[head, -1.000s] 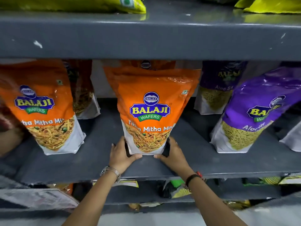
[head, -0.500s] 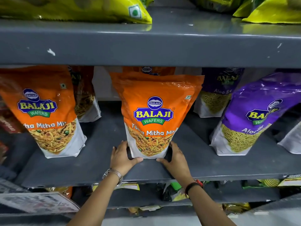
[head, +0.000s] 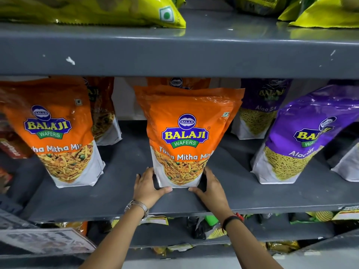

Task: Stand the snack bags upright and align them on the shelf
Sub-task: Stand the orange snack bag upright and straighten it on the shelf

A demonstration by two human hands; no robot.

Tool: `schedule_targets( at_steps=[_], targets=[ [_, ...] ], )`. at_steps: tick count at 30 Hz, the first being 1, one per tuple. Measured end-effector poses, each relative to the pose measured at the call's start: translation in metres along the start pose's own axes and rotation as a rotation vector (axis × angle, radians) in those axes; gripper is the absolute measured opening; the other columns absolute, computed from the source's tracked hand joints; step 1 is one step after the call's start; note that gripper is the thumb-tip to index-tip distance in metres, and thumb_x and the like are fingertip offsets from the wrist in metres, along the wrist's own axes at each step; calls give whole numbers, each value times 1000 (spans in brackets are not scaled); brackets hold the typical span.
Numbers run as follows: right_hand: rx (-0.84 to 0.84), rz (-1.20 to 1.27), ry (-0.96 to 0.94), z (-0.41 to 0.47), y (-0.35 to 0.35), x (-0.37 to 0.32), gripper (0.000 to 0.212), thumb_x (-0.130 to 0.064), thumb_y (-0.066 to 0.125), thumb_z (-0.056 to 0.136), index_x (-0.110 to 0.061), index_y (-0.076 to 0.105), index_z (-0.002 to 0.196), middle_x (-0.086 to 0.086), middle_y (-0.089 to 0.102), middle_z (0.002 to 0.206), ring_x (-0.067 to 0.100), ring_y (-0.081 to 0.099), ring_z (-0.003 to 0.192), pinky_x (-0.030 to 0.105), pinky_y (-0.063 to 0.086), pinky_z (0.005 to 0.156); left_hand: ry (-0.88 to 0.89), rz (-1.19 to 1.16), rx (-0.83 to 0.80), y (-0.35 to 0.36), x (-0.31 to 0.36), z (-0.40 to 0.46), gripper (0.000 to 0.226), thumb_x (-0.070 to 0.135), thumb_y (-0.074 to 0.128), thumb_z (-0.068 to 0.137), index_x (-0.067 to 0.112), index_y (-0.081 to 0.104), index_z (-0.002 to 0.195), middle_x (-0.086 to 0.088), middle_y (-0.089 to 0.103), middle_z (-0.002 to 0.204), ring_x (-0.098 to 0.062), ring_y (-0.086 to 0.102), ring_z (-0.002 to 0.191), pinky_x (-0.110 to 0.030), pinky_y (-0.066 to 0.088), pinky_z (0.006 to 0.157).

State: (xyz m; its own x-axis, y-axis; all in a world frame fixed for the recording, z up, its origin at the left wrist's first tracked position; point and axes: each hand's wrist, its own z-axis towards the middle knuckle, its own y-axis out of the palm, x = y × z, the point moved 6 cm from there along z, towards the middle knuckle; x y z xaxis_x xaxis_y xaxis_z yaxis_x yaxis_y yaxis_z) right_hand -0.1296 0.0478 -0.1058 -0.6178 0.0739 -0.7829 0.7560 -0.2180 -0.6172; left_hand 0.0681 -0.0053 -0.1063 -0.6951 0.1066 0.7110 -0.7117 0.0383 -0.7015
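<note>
An orange Tikha Mitha Mix bag (head: 186, 133) stands upright in the middle of the grey shelf (head: 120, 199). My left hand (head: 147, 186) cups its lower left corner and my right hand (head: 210, 188) its lower right corner, thumbs at the base. Another orange bag (head: 56, 133) stands at the left, leaning slightly. A purple Aloo Sev bag (head: 303, 136) at the right leans to the right. More orange bags (head: 103, 117) and a purple bag (head: 258, 111) stand behind them.
The shelf above (head: 194, 55) carries yellow-green bags (head: 97, 10) lying flat. A white bag corner (head: 347, 166) shows at the far right. Lower shelves hold mixed packets (head: 207, 228). A printed sheet (head: 44, 239) lies at lower left.
The view has shifted down a little, so the shelves sit lower in frame. Both hands stay at the base of the middle orange bag, which has barely moved.
</note>
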Motion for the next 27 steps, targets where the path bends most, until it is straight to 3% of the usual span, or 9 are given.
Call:
schedule_targets(
  at_steps=[4, 6, 9, 11, 14, 16, 18, 22, 27],
  targets=[
    [-31, 61, 4, -2, -3, -2, 82, -24, 76, 69, -19, 27, 136, 5, 46, 139, 24, 39, 129, 42, 39, 105, -37, -44, -46, 1, 0, -3, 70, 30, 77, 63, 16, 39, 120, -7, 53, 130, -32, 39, 126, -48, 12, 116],
    [73, 126, 23, -11, -13, 1, 86, -25, 76, 70, -16, 25, 138, 5, 38, 144, 21, 32, 134, 35, 30, 109, -32, -160, -56, -1, -1, -8, 76, 24, 77, 65, 18, 34, 127, -6, 47, 135, -29, 37, 129, -47, 23, 112],
    [303, 121, -105, -34, -28, -11, 66, -24, 72, 74, -16, 37, 130, 6, 46, 135, 9, 34, 124, 16, 25, 102, -1, -304, 137, -25, -5, -21, 76, 19, 75, 68, 16, 34, 131, 1, 46, 134, -13, 39, 124, -30, 32, 103],
    [320, 70, -280, -45, -24, -33, 51, -20, 69, 77, -15, 45, 122, 5, 51, 122, 2, 35, 114, 5, 23, 98, 28, -306, 337, -52, -13, -32, 63, 16, 72, 71, 12, 42, 126, 0, 49, 130, -15, 44, 121, -24, 31, 100],
    [220, 66, -443, -52, 3, -71, 39, -20, 62, 80, -13, 48, 115, 9, 57, 113, 9, 41, 110, 9, 27, 98, 29, -199, 541, -94, -32, -47, 53, 12, 71, 72, 4, 48, 120, -17, 54, 127, -31, 48, 119, -34, 34, 99],
    [117, 90, -499, -50, 30, -96, 37, -18, 61, 82, -13, 49, 116, 13, 59, 115, 14, 44, 112, 19, 30, 99, 14, -149, 645, -122, -47, -52, 55, 7, 71, 71, 0, 47, 119, -25, 52, 125, -38, 46, 118, -41, 33, 100],
    [-33, 100, -509, -44, 63, -117, 40, -18, 59, 85, -11, 48, 122, 14, 57, 119, 20, 46, 116, 20, 29, 100, -10, -135, 686, -147, -63, -52, 58, 2, 70, 70, -2, 43, 122, -28, 47, 127, -42, 42, 120, -45, 32, 101],
    [-236, 114, -382, -18, 127, -145, 60, -25, 58, 86, -13, 30, 137, 8, 37, 144, 22, 29, 135, 19, 17, 108, -24, -125, 617, -177, -90, -41, 66, -3, 67, 71, -2, 34, 129, -32, 35, 132, -40, 31, 126, -40, 28, 102],
    [-418, 170, -193, 14, 187, -169, 99, -27, 73, 73, -13, 4, 143, 6, 10, 155, 20, 10, 143, 30, 13, 114, -130, -189, 395, -188, -130, -24, 98, 6, 72, 70, 9, 4, 140, -17, 6, 151, -26, 5, 140, -46, 14, 112]
  ],
)
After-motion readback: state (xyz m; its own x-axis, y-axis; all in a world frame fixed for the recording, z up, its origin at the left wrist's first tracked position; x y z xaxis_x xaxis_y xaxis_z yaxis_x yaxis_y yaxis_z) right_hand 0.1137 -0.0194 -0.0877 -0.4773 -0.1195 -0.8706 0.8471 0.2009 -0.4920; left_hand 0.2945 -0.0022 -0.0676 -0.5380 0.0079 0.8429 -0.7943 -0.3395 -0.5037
